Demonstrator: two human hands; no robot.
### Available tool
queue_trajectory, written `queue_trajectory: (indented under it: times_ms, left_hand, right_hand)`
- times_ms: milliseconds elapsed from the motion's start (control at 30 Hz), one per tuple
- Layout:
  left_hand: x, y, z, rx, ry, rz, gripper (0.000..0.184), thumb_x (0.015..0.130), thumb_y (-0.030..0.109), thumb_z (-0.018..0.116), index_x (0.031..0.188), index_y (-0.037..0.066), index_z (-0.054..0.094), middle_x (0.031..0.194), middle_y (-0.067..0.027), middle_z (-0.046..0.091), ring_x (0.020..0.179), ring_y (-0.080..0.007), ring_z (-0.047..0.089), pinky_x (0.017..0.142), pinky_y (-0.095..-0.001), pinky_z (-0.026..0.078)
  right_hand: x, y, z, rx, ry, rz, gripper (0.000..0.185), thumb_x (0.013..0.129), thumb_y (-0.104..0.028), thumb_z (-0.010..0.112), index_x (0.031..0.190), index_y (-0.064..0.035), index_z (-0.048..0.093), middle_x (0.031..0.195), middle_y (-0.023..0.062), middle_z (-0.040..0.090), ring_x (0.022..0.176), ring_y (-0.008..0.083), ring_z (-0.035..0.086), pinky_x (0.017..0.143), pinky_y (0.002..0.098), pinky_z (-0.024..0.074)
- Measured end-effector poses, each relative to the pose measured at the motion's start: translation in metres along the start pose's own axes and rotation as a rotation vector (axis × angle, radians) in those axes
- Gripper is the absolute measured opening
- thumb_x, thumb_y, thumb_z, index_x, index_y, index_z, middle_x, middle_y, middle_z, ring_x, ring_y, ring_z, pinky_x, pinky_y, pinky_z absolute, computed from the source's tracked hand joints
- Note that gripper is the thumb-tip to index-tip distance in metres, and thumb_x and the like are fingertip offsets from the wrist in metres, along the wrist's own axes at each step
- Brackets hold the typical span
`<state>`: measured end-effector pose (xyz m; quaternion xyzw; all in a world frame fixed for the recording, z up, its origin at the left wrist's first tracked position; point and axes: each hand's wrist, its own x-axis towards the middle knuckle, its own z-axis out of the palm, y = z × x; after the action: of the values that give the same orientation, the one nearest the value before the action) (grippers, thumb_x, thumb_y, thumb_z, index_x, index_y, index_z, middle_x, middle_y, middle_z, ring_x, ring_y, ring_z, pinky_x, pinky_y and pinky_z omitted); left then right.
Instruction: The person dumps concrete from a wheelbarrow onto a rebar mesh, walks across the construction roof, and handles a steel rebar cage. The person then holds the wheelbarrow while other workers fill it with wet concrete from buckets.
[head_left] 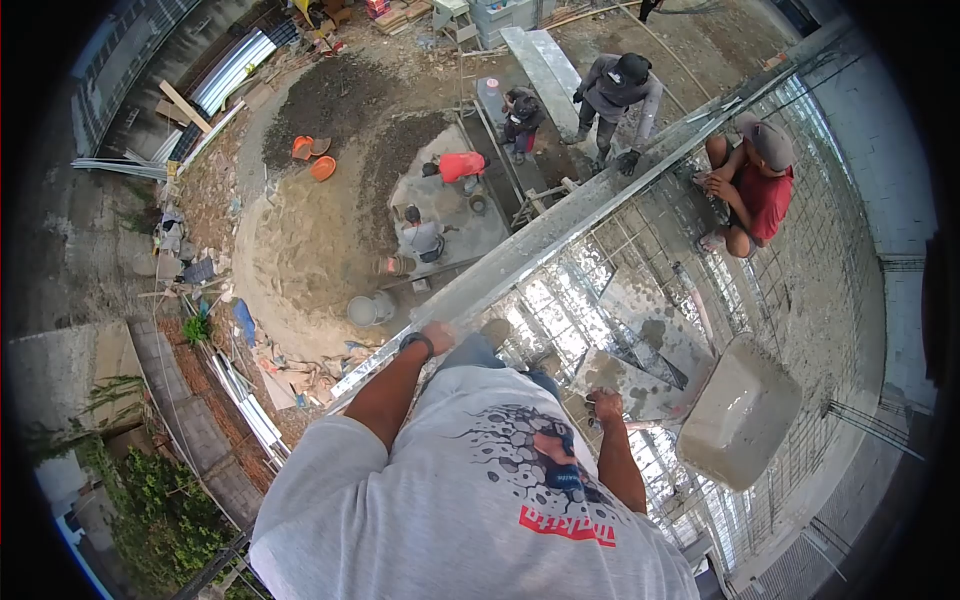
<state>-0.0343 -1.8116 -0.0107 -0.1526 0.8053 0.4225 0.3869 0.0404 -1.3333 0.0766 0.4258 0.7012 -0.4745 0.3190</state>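
Clearly, the right hand (605,405) is nearer the rectangular mortar tub (745,405), which lies out to its right — long axis running roughly fore and aft. Its fingers curl by the edge of a cement-smeared sheet (640,388); whether they grip it, I cannot tell. The left hand (437,338) is at the concrete edge beam (520,262) — its grip is likewise unclear.

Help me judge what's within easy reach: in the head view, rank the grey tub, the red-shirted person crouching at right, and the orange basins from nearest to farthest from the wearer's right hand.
From the right hand:
1. Grey tub, to its right.
2. Crouching person, ahead and right.
3. Orange basins, ahead and left, on the ground below.
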Motion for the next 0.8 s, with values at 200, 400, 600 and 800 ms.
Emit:
queue_trajectory:
  times_ms: [200, 400, 600, 800]
  left_hand:
    - [-0.002, 0.003, -0.001, -0.027, -0.004, 0.028, 0.027, 0.073, 0.016, 0.071, 0.098, 0.004, 0.069, 0.078, -0.0049, 0.068, 0.063, -0.0118, 0.061, 0.057, -0.0280, 0.048]
    - [0.002, 0.000, -0.001, -0.019, -0.011, 0.027, 0.032, 0.073, 0.017, 0.071, 0.101, 0.004, 0.068, 0.080, -0.0060, 0.069, 0.063, -0.0128, 0.061, 0.058, -0.0286, 0.048]
    - [0.001, 0.003, -0.001, 0.067, -0.004, 0.041, 0.037, 0.074, 0.026, 0.074, 0.105, 0.006, 0.067, 0.082, -0.0076, 0.069, 0.065, -0.0131, 0.061, 0.058, -0.0303, 0.048]
    - [-0.003, 0.014, -0.006, 0.050, -0.060, -0.058, 0.039, 0.078, 0.033, 0.072, 0.105, 0.006, 0.067, 0.078, -0.0067, 0.068, 0.065, -0.0133, 0.062, 0.057, -0.0308, 0.048]
  right_hand:
    - [0.004, 0.006, -0.001, 0.003, -0.031, 0.010, 0.019, 0.090, -0.024, 0.059, 0.099, -0.0068, 0.061, 0.086, 0.0075, 0.068, 0.067, 0.0183, 0.063, 0.054, 0.0341, 0.0491]
    - [0.007, 0.007, -0.002, -0.023, -0.025, 0.017, 0.018, 0.090, -0.023, 0.058, 0.099, -0.0067, 0.061, 0.085, 0.0070, 0.068, 0.069, 0.0179, 0.064, 0.054, 0.0342, 0.0486]
    - [0.002, 0.010, 0.000, -0.017, -0.022, -0.013, 0.019, 0.089, -0.021, 0.058, 0.098, -0.0057, 0.062, 0.085, 0.0077, 0.068, 0.065, 0.0186, 0.064, 0.053, 0.0337, 0.0487]
    - [-0.002, 0.014, 0.003, 0.030, -0.020, -0.001, 0.019, 0.090, -0.021, 0.057, 0.098, -0.0045, 0.062, 0.084, 0.0092, 0.068, 0.064, 0.0195, 0.065, 0.052, 0.0329, 0.0492]
